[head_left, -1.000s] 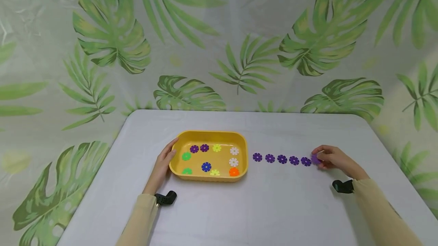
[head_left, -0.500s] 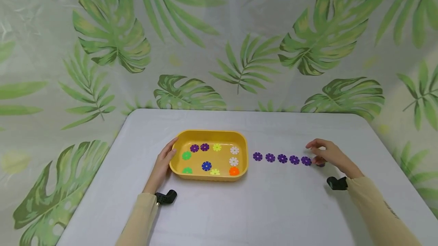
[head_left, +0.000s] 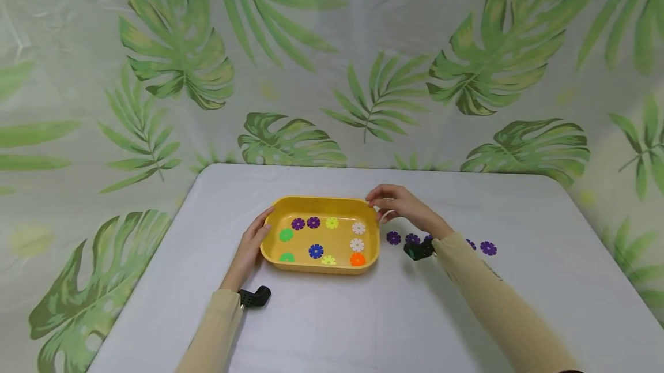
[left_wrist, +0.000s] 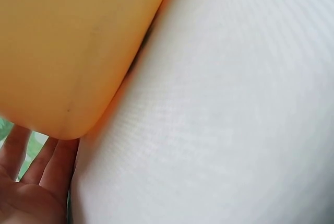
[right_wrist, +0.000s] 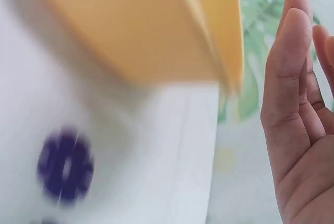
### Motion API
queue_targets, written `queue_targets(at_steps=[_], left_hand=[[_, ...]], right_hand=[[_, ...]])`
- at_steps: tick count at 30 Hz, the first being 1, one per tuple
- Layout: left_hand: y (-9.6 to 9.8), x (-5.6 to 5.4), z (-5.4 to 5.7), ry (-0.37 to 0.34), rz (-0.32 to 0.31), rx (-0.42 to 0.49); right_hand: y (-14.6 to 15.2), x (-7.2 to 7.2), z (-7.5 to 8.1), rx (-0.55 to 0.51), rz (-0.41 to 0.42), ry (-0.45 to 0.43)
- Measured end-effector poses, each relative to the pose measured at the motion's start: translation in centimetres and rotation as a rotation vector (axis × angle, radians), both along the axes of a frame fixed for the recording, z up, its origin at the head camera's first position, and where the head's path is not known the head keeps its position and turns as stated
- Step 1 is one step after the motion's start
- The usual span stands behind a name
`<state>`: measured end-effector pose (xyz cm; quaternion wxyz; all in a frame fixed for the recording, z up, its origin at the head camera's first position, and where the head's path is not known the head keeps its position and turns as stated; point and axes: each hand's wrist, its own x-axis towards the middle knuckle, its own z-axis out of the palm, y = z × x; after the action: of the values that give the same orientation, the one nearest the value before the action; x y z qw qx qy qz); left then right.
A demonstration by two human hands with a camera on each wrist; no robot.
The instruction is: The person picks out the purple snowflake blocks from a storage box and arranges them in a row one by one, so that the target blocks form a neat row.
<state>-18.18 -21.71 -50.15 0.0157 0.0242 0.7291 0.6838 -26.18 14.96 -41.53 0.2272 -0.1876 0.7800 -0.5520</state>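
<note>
Ten flower discs (head_left: 312, 252) lie in the yellow tray (head_left: 334, 270), its long axis running left to right across the table (head_left: 321, 327). Straight fingers of the left hand (head_left: 250, 243) rest along its left end, clearest from the left wrist. Only the right wrist view shows the right hand (head_left: 407, 208) empty, relaxed, near the far right corner; blur makes contact uncertain. Purple discs (head_left: 393, 238) line up rightward, partly behind the right sleeve (head_left: 498, 298).
</note>
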Motion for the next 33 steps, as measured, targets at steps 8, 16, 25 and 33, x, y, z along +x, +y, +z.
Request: queue_targets(at_steps=[8, 16, 25, 33], left_hand=[[0.5, 1.0, 2.4, -0.007, -0.025, -0.019], [0.6, 1.1, 2.7, -0.006, -0.026, -0.02], [0.1, 0.0, 0.1, 0.014, -0.007, -0.015], [0.1, -0.1, -0.2, 0.016, 0.002, -0.006]], right_hand=[[-8.2, -0.3, -0.9, -0.003, 0.158, -0.071], [-12.3, -0.9, -2.4, 0.128, 0.179, -0.114], [-13.4, -0.9, -3.5, 0.221, 0.232, -0.142], [-13.6, -0.6, -3.7, 0.242, 0.296, -0.108]])
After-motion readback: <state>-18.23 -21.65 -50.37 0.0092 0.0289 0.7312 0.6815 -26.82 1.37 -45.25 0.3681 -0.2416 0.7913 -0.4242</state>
